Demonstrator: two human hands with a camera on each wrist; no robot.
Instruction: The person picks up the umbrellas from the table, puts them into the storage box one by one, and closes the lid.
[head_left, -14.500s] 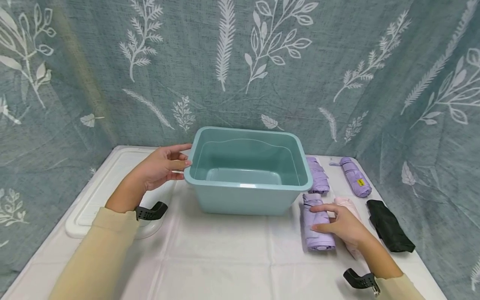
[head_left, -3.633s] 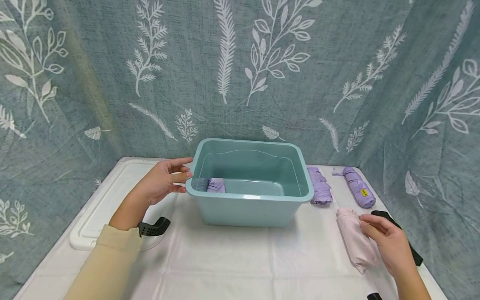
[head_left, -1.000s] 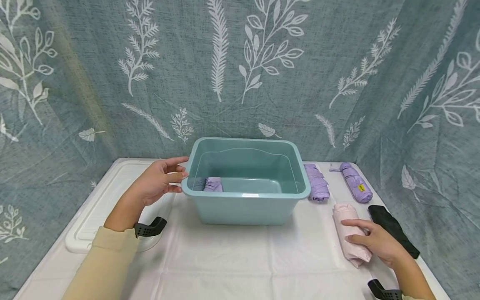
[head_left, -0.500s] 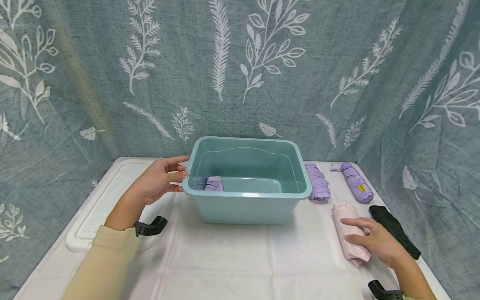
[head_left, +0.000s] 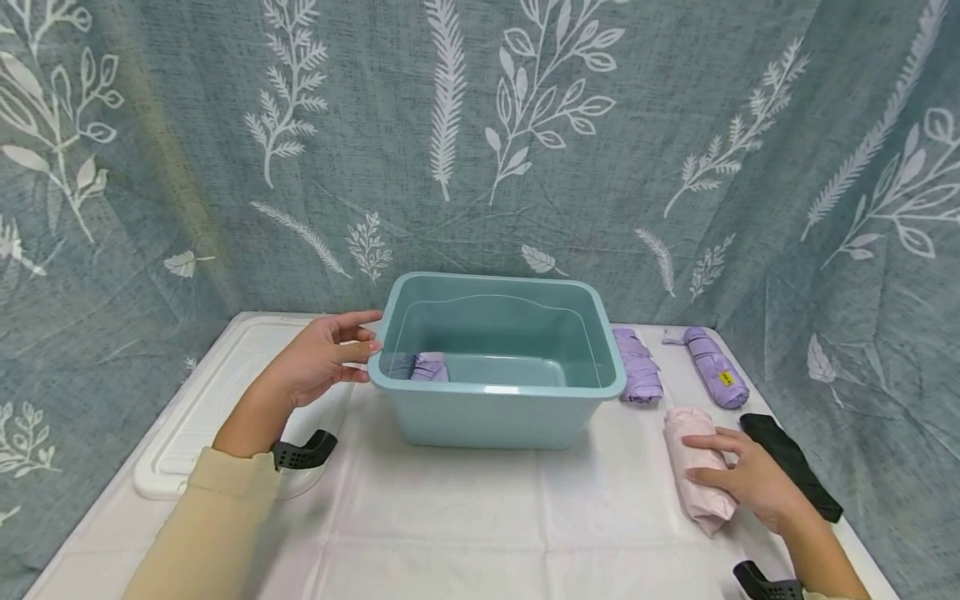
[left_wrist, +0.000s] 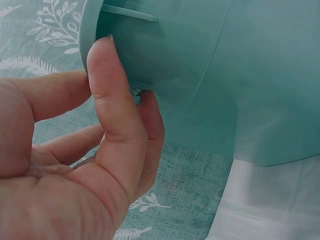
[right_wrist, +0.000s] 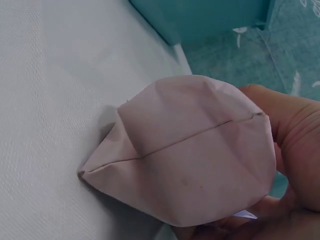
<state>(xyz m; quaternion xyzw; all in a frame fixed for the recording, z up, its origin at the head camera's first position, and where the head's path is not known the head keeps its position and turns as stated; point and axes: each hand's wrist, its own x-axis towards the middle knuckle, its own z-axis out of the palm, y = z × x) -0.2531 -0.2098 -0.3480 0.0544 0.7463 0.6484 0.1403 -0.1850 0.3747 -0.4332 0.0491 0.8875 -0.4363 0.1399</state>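
On the table stands a blue-green plastic tub (head_left: 495, 417). My left hand (head_left: 315, 358) grips its left rim, and in the left wrist view the curled fingers (left_wrist: 117, 95) press beneath the rim lip. A purple folded umbrella (head_left: 430, 367) lies inside at the tub's left end, partly hidden by the front wall. To the right, my right hand (head_left: 750, 475) holds a pink folded umbrella (head_left: 697, 467) in a fabric cover, thumb and fingers around it. The cover's seamed end (right_wrist: 195, 155) fills the middle of the right wrist view; some fingers are hidden behind it.
Another purple folded umbrella (head_left: 637, 367) lies against the tub's right side. Behind the pink one is a purple umbrella with a yellow label (head_left: 716, 367). A black folded item (head_left: 791, 467) lies beyond the right hand. A white lid (head_left: 202, 408) lies at left; patterned curtains surround the table.
Since the oldest frame, the purple umbrella from in front of the right side has come into the tub, and my right hand has moved to the pink umbrella. The left hand stays at the rim.
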